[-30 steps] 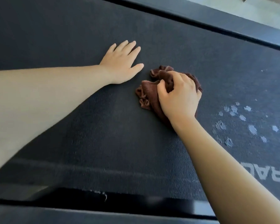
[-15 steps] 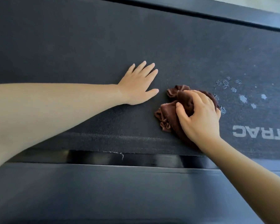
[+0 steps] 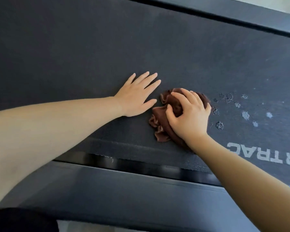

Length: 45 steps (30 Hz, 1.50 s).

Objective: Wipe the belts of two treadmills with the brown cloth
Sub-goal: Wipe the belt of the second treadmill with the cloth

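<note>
One treadmill belt (image 3: 90,47) fills the view, edged by two dark rails: the near side rail (image 3: 124,190) and the far side rail (image 3: 241,15). Two hands are on the belt. The left hand (image 3: 137,96) lies flat, fingers (image 3: 151,77) straight and slightly apart. The right hand (image 3: 189,116) has its fingers clamped on the one bunched brown cloth (image 3: 161,129), which sits on the belt just beside the left thumb. Several pale spots (image 3: 245,115) lie to the right of the cloth.
</note>
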Each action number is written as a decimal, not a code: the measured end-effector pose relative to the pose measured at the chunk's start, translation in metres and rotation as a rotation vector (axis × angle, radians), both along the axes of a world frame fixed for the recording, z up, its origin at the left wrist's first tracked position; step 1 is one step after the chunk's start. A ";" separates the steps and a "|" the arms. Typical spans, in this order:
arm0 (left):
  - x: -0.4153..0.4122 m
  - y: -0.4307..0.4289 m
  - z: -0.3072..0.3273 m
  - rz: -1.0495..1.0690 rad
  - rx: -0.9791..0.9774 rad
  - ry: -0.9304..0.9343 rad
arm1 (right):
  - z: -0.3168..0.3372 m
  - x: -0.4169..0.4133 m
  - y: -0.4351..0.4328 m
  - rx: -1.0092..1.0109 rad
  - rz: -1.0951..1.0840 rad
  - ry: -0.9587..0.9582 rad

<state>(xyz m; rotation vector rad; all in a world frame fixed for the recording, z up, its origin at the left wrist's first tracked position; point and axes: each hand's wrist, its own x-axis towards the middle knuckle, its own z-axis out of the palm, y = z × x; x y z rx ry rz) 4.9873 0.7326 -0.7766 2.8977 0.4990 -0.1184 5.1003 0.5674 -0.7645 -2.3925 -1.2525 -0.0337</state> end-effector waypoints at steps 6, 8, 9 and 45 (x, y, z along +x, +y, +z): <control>0.005 -0.027 0.014 0.162 -0.041 0.132 | 0.002 0.007 -0.007 -0.048 0.057 0.060; 0.006 -0.030 0.013 0.178 -0.029 0.130 | 0.004 0.007 -0.006 -0.061 0.062 0.085; 0.005 -0.031 0.012 0.175 -0.017 0.116 | 0.006 0.007 -0.005 -0.060 0.061 0.088; 0.077 -0.101 -0.005 0.645 0.072 -0.010 | -0.009 0.119 -0.053 0.133 0.323 0.089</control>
